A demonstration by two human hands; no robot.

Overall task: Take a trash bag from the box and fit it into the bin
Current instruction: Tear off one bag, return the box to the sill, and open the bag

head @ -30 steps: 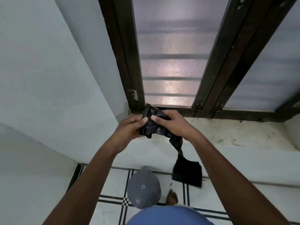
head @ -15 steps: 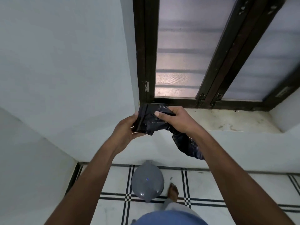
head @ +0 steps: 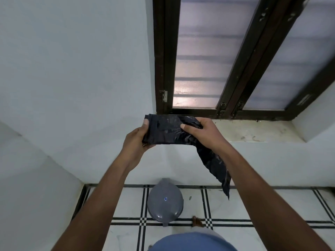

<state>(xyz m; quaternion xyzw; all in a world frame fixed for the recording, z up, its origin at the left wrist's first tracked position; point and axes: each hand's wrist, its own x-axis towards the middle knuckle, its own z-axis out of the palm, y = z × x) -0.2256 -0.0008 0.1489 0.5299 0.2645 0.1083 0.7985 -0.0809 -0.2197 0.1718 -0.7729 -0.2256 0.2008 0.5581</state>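
Note:
A black trash bag point(head: 165, 131) is stretched flat between both hands at chest height, in front of the window sill. My left hand point(head: 136, 142) grips its left edge, thumb on top. My right hand point(head: 203, 132) pinches its right part, and a long folded tail of the bag hangs down to the right under that wrist. Below, on the tiled floor, stands a grey bin point(head: 165, 201) with its lid closed. No box is in view.
A dark-framed window point(head: 199, 57) with frosted glass rises ahead above a stained white sill point(head: 253, 132). White walls close in on the left. My bare foot point(head: 197, 221) stands right beside the bin on white tiles with black lines.
My hands have drawn apart, spreading the bunched bag into a wider flat strip. The hanging tail has swung right and unrolled longer.

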